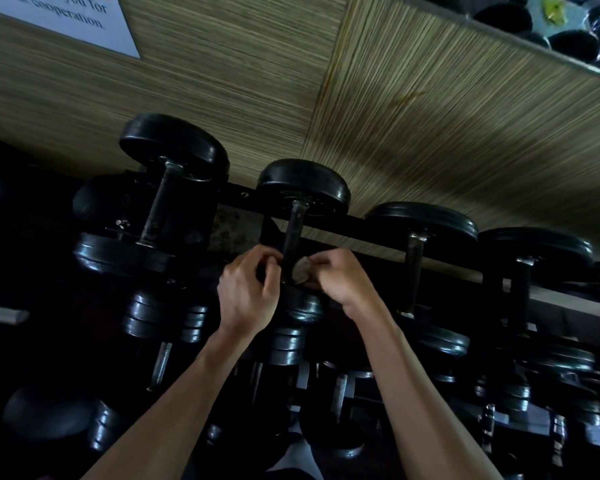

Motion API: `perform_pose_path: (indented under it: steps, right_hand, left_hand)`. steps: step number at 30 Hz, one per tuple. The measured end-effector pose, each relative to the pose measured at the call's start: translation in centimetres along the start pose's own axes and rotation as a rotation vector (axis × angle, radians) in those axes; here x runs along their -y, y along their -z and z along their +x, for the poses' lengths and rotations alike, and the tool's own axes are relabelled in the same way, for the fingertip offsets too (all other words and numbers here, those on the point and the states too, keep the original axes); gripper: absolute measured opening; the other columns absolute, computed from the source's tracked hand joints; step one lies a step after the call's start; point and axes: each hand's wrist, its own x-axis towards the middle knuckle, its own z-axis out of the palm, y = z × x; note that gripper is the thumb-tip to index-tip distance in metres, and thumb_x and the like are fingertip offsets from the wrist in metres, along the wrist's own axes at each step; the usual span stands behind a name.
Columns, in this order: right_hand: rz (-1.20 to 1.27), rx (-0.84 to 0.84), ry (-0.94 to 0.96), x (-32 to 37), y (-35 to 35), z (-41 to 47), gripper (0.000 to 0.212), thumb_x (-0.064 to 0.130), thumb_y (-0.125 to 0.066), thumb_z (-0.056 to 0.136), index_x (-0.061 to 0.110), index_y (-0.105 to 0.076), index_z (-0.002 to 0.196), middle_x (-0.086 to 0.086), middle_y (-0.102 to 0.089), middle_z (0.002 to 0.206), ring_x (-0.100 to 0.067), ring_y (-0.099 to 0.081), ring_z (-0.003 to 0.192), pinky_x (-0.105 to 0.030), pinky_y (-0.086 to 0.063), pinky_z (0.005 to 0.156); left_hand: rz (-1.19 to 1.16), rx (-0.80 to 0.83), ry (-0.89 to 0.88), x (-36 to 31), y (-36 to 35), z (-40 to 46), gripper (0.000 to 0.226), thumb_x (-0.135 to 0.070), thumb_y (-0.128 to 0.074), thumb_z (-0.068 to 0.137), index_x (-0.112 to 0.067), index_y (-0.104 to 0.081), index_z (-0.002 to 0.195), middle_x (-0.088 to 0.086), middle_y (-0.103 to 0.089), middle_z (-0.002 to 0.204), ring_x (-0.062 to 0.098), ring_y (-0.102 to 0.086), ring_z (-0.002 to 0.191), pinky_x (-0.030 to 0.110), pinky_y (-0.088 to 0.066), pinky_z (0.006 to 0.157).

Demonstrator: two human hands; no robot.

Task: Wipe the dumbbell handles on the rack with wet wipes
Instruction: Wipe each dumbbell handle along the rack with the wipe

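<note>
Black dumbbells lie side by side on the top tier of a dark rack [361, 228]. Both hands are at the lower end of the middle dumbbell's handle [293, 230]. My right hand [340, 278] grips a crumpled grey wet wipe [301, 269] and presses it against the right side of the handle. My left hand [248, 289] has its fingers curled at the left side of the same handle; whether it pinches an end of the wipe is hidden by the dark. The dumbbell's near head [300, 306] sits just below the hands.
A larger dumbbell [163, 202] lies to the left and two others [416, 258] to the right on the same tier. Lower tiers hold several more dumbbells [163, 317]. A wood-grain wall [395, 116] with a white notice [63, 19] stands behind the rack.
</note>
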Motion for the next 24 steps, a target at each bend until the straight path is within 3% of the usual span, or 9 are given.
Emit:
perform_pose_path:
  steps: [3, 6, 8, 11, 13, 15, 19, 21, 24]
  right_hand:
    - [-0.027, -0.020, 0.170, 1.5, 0.6, -1.3, 0.018, 0.013, -0.062, 0.098, 0.021, -0.076, 0.090, 0.003, -0.078, 0.089, -0.008, -0.074, 0.087, -0.027, -0.060, 0.085]
    - [0.004, -0.063, 0.258, 2.3, 0.2, -2.0, 0.018, 0.014, -0.061, 0.099, 0.014, -0.074, 0.113, -0.001, -0.076, 0.099, -0.012, -0.074, 0.089, -0.033, -0.063, 0.080]
    - [0.077, -0.083, 0.266, 2.1, 0.0, -2.2, 0.018, 0.014, -0.063, 0.099, 0.011, -0.072, 0.115, -0.003, -0.076, 0.097, -0.014, -0.074, 0.087, -0.031, -0.063, 0.074]
    - [0.167, -0.193, 0.311, 1.4, -0.4, -2.3, 0.013, 0.016, -0.067, 0.097, 0.015, -0.072, 0.108, 0.000, -0.076, 0.092, -0.014, -0.074, 0.085, -0.030, -0.062, 0.072]
    - [0.205, -0.283, 0.301, 0.9, -1.1, -2.3, 0.015, 0.016, -0.068, 0.096, 0.017, -0.072, 0.110, 0.004, -0.075, 0.093, -0.007, -0.072, 0.087, -0.025, -0.060, 0.076]
    - [0.192, -0.368, 0.277, 0.5, -2.0, -2.6, 0.018, 0.016, -0.064, 0.098, 0.018, -0.071, 0.114, 0.012, -0.072, 0.093, 0.004, -0.068, 0.087, -0.012, -0.053, 0.074]
    - [0.249, -0.427, 0.209, 0.0, -3.9, -3.7, 0.020, 0.021, -0.053, 0.104, 0.024, -0.071, 0.111, 0.019, -0.069, 0.080, 0.009, -0.063, 0.072, -0.008, -0.050, 0.063]
    - [0.243, -0.454, 0.210, 0.1, -4.3, -3.8, 0.022, 0.024, -0.049, 0.105, 0.028, -0.071, 0.107, 0.017, -0.070, 0.078, 0.002, -0.065, 0.067, -0.014, -0.053, 0.061]
    - [0.234, -0.473, 0.198, 0.3, -4.4, -3.8, 0.023, 0.025, -0.048, 0.105, 0.030, -0.070, 0.102, 0.010, -0.071, 0.075, -0.014, -0.065, 0.063, -0.023, -0.053, 0.056]
  left_hand:
    - [0.010, 0.173, 0.057, 0.3, 0.6, 1.1, 0.022, -0.025, -0.062, 0.093, -0.024, -0.066, 0.114, -0.015, -0.063, 0.102, -0.004, -0.057, 0.083, 0.001, -0.038, 0.070]
    - [-0.028, 0.418, 0.045, 0.2, 1.6, 3.0, 0.043, -0.022, -0.066, 0.093, -0.018, -0.055, 0.135, -0.009, -0.056, 0.116, 0.003, -0.056, 0.102, -0.001, -0.036, 0.083]
    - [-0.070, 0.530, 0.046, -0.6, 2.1, 4.3, 0.041, -0.019, -0.065, 0.094, -0.016, -0.057, 0.134, -0.007, -0.064, 0.115, 0.004, -0.060, 0.105, 0.006, -0.043, 0.089]
    - [-0.124, 0.584, 0.046, -1.3, 1.9, 5.4, 0.019, -0.022, -0.067, 0.093, -0.018, -0.072, 0.111, -0.009, -0.073, 0.095, 0.003, -0.067, 0.090, 0.017, -0.050, 0.083]
    - [-0.087, 0.563, 0.063, -1.3, 1.3, 5.6, 0.012, -0.031, -0.069, 0.091, -0.022, -0.075, 0.094, -0.010, -0.072, 0.083, 0.005, -0.067, 0.082, 0.020, -0.050, 0.076]
    - [-0.070, 0.397, 0.132, -1.2, 0.6, 5.7, 0.013, -0.035, -0.070, 0.090, -0.024, -0.072, 0.082, -0.012, -0.070, 0.074, 0.004, -0.065, 0.073, 0.015, -0.050, 0.066]
    - [0.097, 0.081, 0.238, -0.2, -0.6, 6.9, 0.018, -0.029, -0.067, 0.093, -0.012, -0.069, 0.087, -0.003, -0.066, 0.077, 0.008, -0.060, 0.067, 0.014, -0.042, 0.058]
    - [0.090, 0.087, 0.270, 0.0, -1.5, 7.7, 0.018, -0.027, -0.064, 0.095, -0.011, -0.070, 0.092, 0.001, -0.070, 0.083, 0.015, -0.065, 0.074, 0.022, -0.045, 0.065]
    - [-0.004, 0.191, 0.264, -0.6, -3.0, 8.8, 0.019, -0.024, -0.062, 0.097, -0.010, -0.073, 0.091, 0.002, -0.070, 0.084, 0.012, -0.063, 0.078, 0.012, -0.039, 0.060]
